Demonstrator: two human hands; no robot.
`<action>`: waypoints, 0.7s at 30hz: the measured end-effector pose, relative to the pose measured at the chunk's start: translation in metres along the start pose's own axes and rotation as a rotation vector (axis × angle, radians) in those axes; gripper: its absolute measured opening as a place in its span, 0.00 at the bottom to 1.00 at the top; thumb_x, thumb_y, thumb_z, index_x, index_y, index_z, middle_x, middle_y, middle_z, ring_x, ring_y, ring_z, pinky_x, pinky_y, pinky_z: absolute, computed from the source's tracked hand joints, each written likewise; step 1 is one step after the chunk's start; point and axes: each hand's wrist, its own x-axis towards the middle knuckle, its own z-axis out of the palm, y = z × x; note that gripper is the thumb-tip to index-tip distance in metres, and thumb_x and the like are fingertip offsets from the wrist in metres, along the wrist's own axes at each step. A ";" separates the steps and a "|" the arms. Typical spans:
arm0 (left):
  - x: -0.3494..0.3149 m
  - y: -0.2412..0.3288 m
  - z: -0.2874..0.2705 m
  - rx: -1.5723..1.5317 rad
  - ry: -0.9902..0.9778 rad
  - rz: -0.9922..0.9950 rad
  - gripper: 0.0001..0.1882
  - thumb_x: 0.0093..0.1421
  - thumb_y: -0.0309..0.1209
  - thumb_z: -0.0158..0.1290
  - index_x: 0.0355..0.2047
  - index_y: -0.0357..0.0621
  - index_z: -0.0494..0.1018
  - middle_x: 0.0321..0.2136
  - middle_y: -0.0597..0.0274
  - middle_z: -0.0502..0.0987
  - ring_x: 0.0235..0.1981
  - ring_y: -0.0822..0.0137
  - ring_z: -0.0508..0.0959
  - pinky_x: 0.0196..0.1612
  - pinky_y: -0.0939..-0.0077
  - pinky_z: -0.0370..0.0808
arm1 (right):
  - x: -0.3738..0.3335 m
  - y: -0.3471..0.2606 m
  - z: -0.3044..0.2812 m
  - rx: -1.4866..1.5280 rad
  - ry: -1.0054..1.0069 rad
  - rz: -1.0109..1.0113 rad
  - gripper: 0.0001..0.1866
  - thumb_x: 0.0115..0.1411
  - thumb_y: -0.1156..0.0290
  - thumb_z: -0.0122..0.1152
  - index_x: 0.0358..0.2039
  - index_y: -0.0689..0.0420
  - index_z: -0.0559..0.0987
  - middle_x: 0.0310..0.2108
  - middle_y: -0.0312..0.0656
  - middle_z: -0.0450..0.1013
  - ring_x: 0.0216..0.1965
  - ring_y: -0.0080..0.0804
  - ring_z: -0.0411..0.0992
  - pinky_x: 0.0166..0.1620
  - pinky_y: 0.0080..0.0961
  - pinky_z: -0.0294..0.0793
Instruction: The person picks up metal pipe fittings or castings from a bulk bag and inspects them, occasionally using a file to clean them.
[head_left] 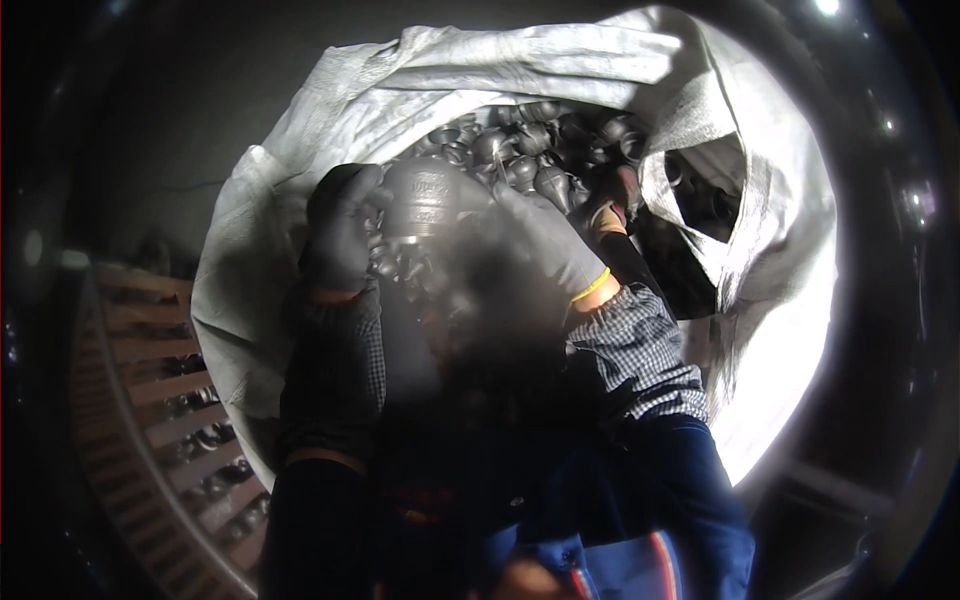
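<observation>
I take this for a workshop or a factory floor that handles parts in bulk. A big white sack (790, 230) with a wide loop handle (697, 125) takes up much of my view, and in it lies a heap of dark, metal-looking parts (535, 145), many of them alike. At the left I see a brown slatted crate (175, 385), with small shiny pieces (210, 437) showing between its slats. Grey work gloves (550, 235) and checked sleeve covers (640, 340) fit such a place. The surroundings are too dark for me to read.
</observation>
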 end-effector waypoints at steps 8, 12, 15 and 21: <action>-0.120 0.142 -0.185 0.177 0.544 0.232 0.21 0.66 0.35 0.40 0.53 0.32 0.66 0.45 0.54 0.73 0.42 0.66 0.75 0.46 0.75 0.72 | 0.008 0.035 -0.031 -0.185 -0.020 -0.091 0.09 0.53 0.67 0.65 0.30 0.59 0.79 0.20 0.32 0.73 0.17 0.13 0.65 0.19 0.12 0.60; -0.236 0.193 -0.362 0.629 0.723 0.560 0.20 0.67 0.31 0.39 0.54 0.31 0.64 0.47 0.53 0.72 0.46 0.65 0.74 0.49 0.75 0.71 | 0.006 0.046 -0.029 -0.384 0.003 -0.355 0.10 0.53 0.65 0.66 0.28 0.59 0.79 0.20 0.32 0.73 0.17 0.14 0.65 0.19 0.14 0.61; -0.341 0.236 -0.545 0.723 0.756 0.579 0.20 0.66 0.31 0.39 0.53 0.31 0.65 0.47 0.51 0.72 0.47 0.64 0.73 0.50 0.75 0.70 | 0.003 0.038 -0.014 -0.367 0.071 -0.038 0.11 0.52 0.64 0.66 0.27 0.59 0.79 0.20 0.32 0.73 0.17 0.15 0.65 0.19 0.16 0.62; -0.301 0.360 -0.620 0.943 0.742 0.593 0.20 0.65 0.31 0.40 0.53 0.30 0.65 0.47 0.48 0.72 0.48 0.62 0.73 0.52 0.75 0.68 | 0.007 0.055 -0.032 -0.304 0.063 -0.079 0.07 0.56 0.72 0.53 0.32 0.59 0.77 0.20 0.32 0.70 0.17 0.16 0.65 0.19 0.16 0.62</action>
